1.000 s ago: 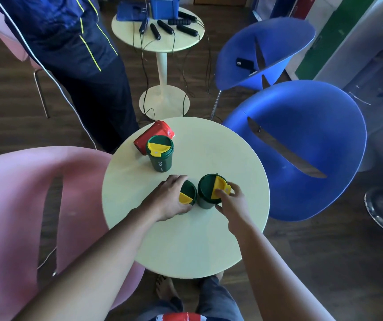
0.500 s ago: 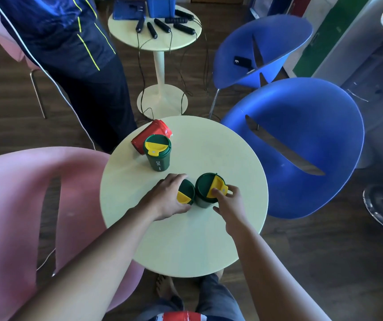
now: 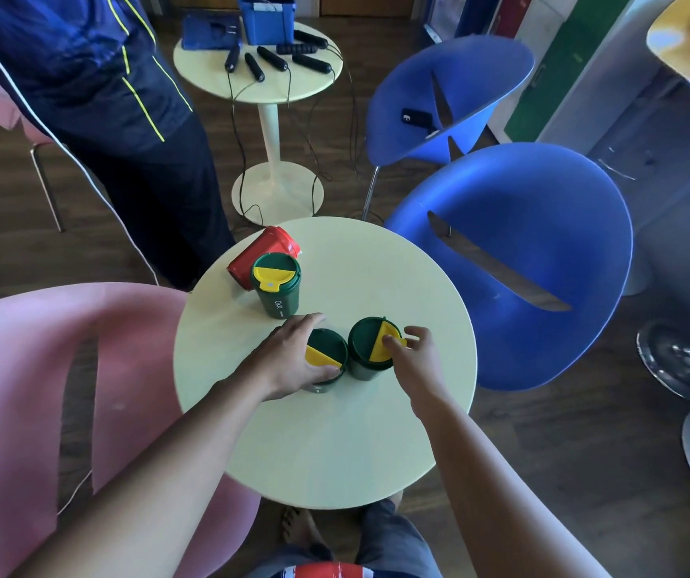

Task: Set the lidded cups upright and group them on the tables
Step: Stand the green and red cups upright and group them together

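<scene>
On the round cream table [image 3: 397, 285], three green cups with green-and-yellow lids stand upright. My left hand [image 3: 289, 360] wraps around the left one of the near pair [image 3: 326, 354]. My right hand [image 3: 416, 360] touches the yellow flap side of the right near cup [image 3: 370, 348], fingers loosely curled on its rim. The two near cups stand side by side, almost touching. The third green cup [image 3: 276, 285] stands farther back left. A red cup [image 3: 260, 254] lies on its side behind it, at the table's far-left edge.
A pink chair [image 3: 43, 369] is at the left and a blue chair [image 3: 535, 252] at the right of the table. A person in dark clothes [image 3: 126, 118] stands at the back left. A second small table [image 3: 258, 77] with cables and a blue box is behind.
My left hand has pulled back a little on its cup, uncovering more of the lid. The right hand's fingers have loosened on the right cup's rim. The cups stay together.
</scene>
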Motion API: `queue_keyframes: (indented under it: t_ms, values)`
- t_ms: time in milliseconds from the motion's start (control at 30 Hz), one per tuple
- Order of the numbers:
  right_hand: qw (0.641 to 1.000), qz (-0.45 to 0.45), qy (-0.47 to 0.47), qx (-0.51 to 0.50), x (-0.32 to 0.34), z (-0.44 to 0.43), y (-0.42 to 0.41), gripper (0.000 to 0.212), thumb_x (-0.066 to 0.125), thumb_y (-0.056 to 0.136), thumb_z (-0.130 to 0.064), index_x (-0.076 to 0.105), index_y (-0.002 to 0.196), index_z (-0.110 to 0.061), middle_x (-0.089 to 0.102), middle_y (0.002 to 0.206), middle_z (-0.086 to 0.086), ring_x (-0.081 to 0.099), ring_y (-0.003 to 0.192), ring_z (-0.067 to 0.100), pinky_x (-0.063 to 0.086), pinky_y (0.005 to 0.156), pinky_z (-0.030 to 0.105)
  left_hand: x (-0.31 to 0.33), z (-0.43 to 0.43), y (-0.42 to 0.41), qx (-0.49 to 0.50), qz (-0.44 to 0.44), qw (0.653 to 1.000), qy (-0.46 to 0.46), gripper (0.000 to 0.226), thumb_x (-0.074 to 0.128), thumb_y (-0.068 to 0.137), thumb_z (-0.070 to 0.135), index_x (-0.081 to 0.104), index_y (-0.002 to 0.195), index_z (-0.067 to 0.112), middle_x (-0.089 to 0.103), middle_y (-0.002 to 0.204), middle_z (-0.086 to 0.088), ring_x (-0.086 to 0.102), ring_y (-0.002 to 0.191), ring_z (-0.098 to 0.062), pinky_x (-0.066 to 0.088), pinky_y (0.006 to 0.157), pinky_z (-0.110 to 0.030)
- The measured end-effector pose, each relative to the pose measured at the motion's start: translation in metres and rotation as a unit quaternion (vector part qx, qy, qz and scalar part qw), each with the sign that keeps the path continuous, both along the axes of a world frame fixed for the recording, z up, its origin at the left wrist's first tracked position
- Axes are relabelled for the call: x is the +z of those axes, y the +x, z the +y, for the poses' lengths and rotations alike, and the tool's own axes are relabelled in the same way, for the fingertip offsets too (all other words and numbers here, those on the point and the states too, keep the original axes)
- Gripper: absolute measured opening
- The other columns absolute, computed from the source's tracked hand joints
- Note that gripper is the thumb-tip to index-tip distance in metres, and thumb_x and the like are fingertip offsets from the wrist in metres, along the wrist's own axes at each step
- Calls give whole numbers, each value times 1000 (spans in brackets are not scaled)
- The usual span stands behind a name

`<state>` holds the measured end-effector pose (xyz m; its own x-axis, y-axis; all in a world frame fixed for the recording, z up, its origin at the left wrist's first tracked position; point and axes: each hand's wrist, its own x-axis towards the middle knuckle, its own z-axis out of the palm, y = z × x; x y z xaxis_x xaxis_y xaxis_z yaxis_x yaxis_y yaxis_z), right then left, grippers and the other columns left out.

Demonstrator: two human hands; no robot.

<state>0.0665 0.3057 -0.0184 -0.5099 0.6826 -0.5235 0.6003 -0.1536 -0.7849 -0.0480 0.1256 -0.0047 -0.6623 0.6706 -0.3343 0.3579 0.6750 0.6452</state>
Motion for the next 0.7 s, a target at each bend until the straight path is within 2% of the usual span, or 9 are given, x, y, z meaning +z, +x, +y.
queue_keyframes:
  t_ms: [67,233,367,500,700]
  values:
    - [1000,-9,19,15,2,1,-5,50,63,89,-33,45,135,-22,53,125,2,58,111,24,46,82,33,0,-2,-4,4,-10,1000,-22,89,76,77,53,32,152,31,36,158,4,39,142,-16,37,113,-36]
    - [999,-36,30,23,2,-2,-11,38,61,88,-27,52,125,-25,63,116,5,65,95,27,57,81,40,1,-3,-5,-11,-22,998,-56,86,78,74,53,37,147,33,46,150,-1,48,133,-21,44,105,-36]
    - [999,-32,22,8,-1,-5,-11,33,65,86,-28,54,118,-28,65,115,5,66,97,29,57,88,50,1,-3,-7,-13,-23,998,-56,87,79,74,52,38,147,32,47,150,-1,47,134,-21,43,105,-35]
    - [999,-32,21,-1,-2,-8,-8,28,64,86,-30,52,112,-30,67,109,5,68,92,29,58,84,51,3,-5,-6,-13,-26,998,-49,85,79,74,51,39,147,33,47,150,0,47,133,-19,44,104,-34]
    - [999,-25,12,-22,-5,-10,-6,31,65,86,-31,53,114,-27,67,107,5,67,93,26,58,84,52,2,-6,-6,-15,-29,998,-46,85,78,74,53,38,147,34,45,151,2,46,134,-19,43,105,-35]
